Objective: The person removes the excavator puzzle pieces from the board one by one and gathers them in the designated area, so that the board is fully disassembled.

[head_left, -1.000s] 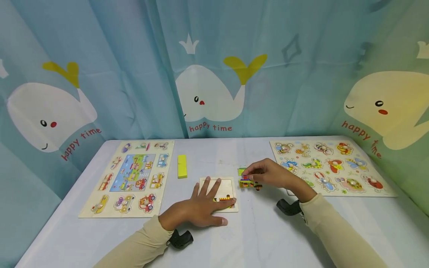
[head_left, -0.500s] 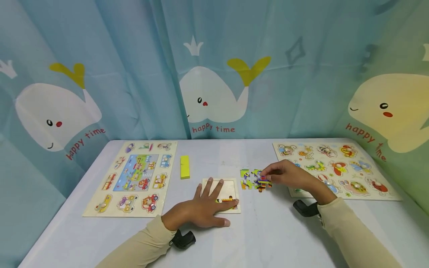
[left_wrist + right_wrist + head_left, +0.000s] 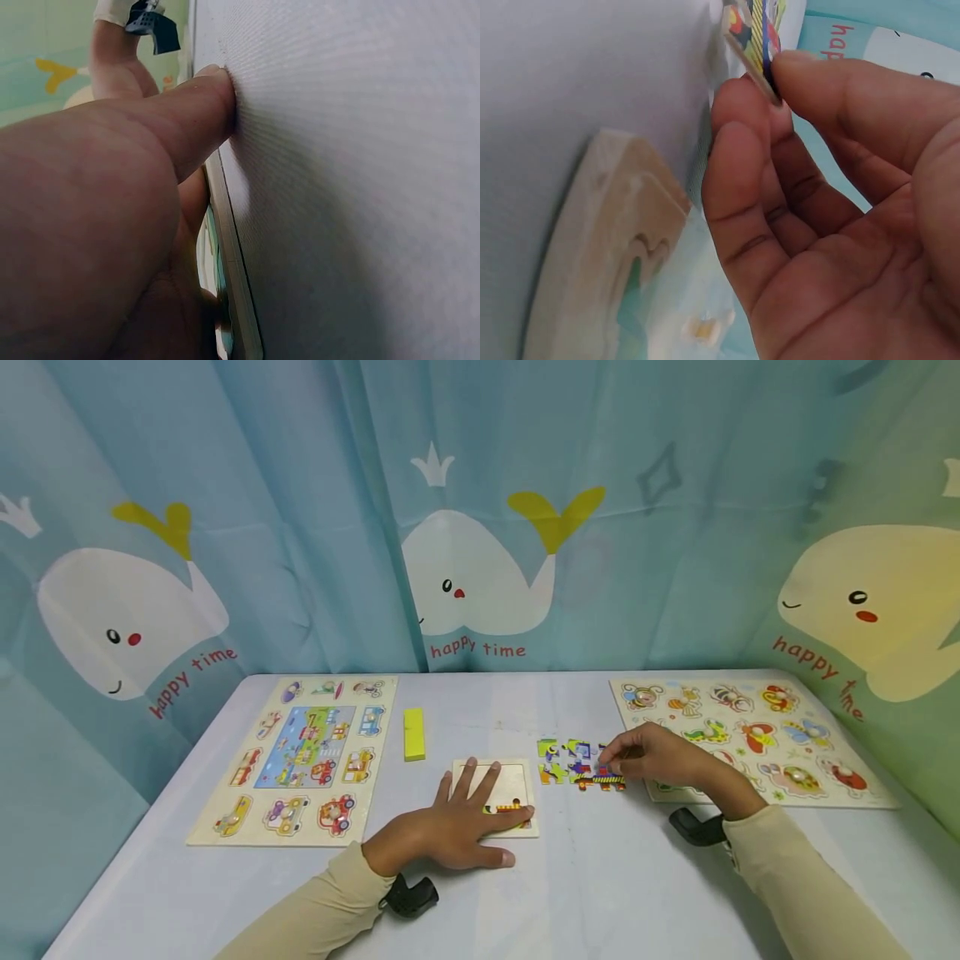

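Here the two hands had separate jobs on the pale worktop [image 3: 585, 893]! The left hand [image 3: 459, 835] lay flat with its fingers spread, resting over the small wooden puzzle tray [image 3: 513, 779], its index finger across the near part and its thumb down on the worktop just beside the near edge. Inside the tray, by that index finger, a bit of yellow and black print peeked out.

Over to the right hand [image 3: 660, 760], which pinched a jigsaw piece [image 3: 607, 773] between thumb and fingers, yellow with dark stripes and a patch of red (the right wrist view caught it tilted, almost edge-on). The piece was at the right end of a cluster of loose pieces [image 3: 555, 772], just right of the tray; whether it touched its neighbours could not be told.

Farther out, a yellow block [image 3: 414, 735] lay beyond the tray to the left, between it and the vehicle board [image 3: 258, 806], while the insect board [image 3: 873, 797] filled the right side, and a whale-print curtain [image 3: 480, 452] hung behind.
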A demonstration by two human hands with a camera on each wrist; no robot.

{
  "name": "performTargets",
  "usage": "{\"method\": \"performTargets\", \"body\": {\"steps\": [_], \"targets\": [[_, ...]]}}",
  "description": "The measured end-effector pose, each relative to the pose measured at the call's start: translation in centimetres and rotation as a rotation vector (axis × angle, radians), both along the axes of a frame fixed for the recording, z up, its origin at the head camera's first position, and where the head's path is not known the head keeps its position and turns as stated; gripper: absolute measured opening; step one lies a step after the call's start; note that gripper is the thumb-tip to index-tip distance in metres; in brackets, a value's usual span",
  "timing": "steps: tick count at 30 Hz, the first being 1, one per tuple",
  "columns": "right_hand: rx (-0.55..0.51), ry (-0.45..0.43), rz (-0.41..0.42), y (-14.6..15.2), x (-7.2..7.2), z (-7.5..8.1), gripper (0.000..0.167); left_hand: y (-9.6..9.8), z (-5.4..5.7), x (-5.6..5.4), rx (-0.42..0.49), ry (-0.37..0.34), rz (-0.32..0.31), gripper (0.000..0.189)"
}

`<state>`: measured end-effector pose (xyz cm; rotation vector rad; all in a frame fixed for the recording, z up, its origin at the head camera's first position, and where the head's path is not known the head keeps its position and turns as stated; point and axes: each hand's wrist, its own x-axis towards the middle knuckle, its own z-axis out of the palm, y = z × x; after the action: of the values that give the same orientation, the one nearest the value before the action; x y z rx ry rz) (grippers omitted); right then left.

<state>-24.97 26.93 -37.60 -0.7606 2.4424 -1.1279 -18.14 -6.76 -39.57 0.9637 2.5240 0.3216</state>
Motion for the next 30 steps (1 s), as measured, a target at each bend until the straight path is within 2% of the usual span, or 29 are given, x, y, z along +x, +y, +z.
{"method": "performTargets", "body": {"steps": [10,16,24,30], "targets": [[0.072,0.064,-0.035,-0.1,-0.1,0.6,0.015,0.2,0.1,0.0,-0.002,-0.007,0.000,0.062],[0.102,0.091,-0.059,-1.1,-0.1,1.3,0.013,0.3,0.1,0.0,0.000,0.005,0.020,0.062],[0.047,0.105,-0.043,-3.3,-0.2,1.5,0.018,0.3,0.2,0.0,0.037,0.049,-0.007,0.062],[0.000,0.071,-0.011,-5.5,-0.3,1.4,0.020,-0.6,0.4,0.7,0.044,0.056,-0.004,0.062]]}}
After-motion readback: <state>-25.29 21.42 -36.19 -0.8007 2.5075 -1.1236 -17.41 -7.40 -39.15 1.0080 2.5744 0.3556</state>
